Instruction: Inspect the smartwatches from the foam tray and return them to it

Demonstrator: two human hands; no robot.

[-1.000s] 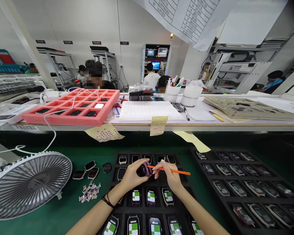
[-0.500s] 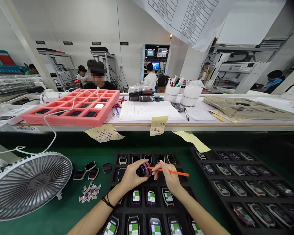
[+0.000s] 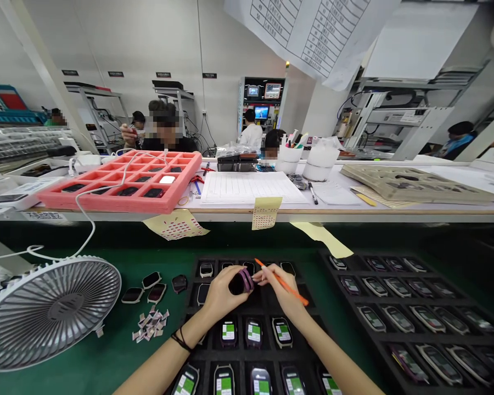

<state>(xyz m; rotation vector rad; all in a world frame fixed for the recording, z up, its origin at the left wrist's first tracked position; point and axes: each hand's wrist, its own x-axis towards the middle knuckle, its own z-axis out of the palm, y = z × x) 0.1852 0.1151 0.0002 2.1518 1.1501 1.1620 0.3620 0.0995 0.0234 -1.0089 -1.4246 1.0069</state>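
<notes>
My left hand [image 3: 219, 295] is closed around a smartwatch [image 3: 247, 278] with a purple case, its dark screen turned toward the left. In my right hand [image 3: 287, 300] is a thin orange stick [image 3: 298, 296], slanting with its tip up past the fingers. The right thumb and fingertips pinch close against the watch's edge; whether they hold something small there I cannot make out. Both hands are above a black foam tray [image 3: 239, 354]. Several watches lie in its compartments, the nearer ones such as this lit watch [image 3: 254, 331] showing green-and-white screens.
A second black tray [image 3: 346, 312] of watches stands right. Left are a fan [image 3: 53, 312], loose watches [image 3: 156, 292] and a pile of small silvery pieces [image 3: 151, 323]. The shelf ahead carries a pink foam tray [image 3: 107, 203], papers [image 3: 251, 186] and a beige tray [image 3: 440, 189].
The orange stick has swung from lying across toward the watch to slanting upward in my right hand. My right fingertips have come nearer the watch, whose screen has turned and gone dark.
</notes>
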